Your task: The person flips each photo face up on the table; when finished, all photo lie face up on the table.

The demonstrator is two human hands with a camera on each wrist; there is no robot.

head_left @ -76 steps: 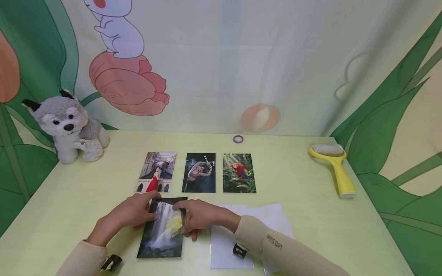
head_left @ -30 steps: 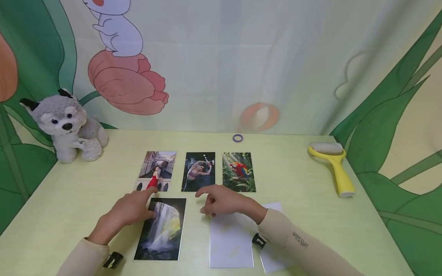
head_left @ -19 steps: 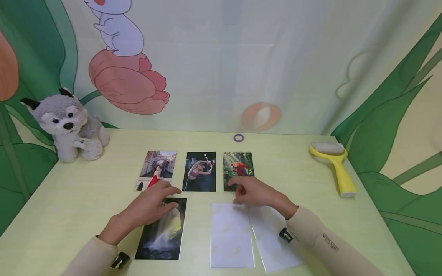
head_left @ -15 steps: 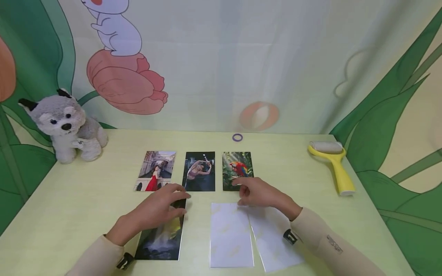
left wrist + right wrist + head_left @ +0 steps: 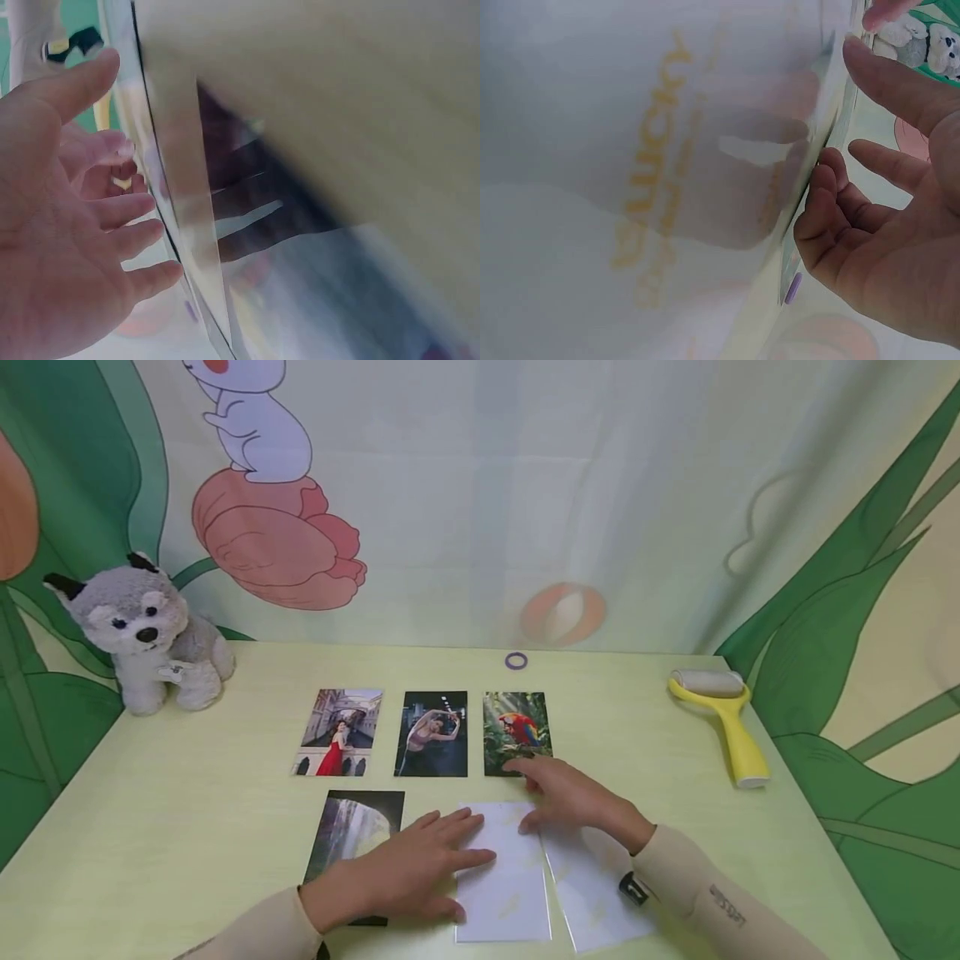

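My left hand [image 5: 408,868], fingers spread straight, reaches across the waterfall photo [image 5: 347,827] to the left edge of a white face-down photo [image 5: 504,906]. In the left wrist view nothing sits between its fingers. My right hand [image 5: 573,797] is over the top edges of that sheet and a second, slanted face-down photo [image 5: 603,902]. Its forefinger overlaps the bottom of the parrot photo [image 5: 517,718], and the thumb tip is right at the first sheet's upper corner. The right wrist view shows its other fingers loosely bent, holding nothing, and yellow print [image 5: 652,157] on a sheet's back.
Left of the parrot lie a photo of a stretching person [image 5: 431,735] and one of a red dress [image 5: 333,747]. A plush husky [image 5: 150,635] sits at the back left, a purple ring [image 5: 516,661] at the back, a yellow-handled roller [image 5: 731,727] at the right.
The waterfall photo was laid flat and released by the right hand, which moved right to the white sheets. The left hand then slid right, off the waterfall photo's top, to the first sheet.
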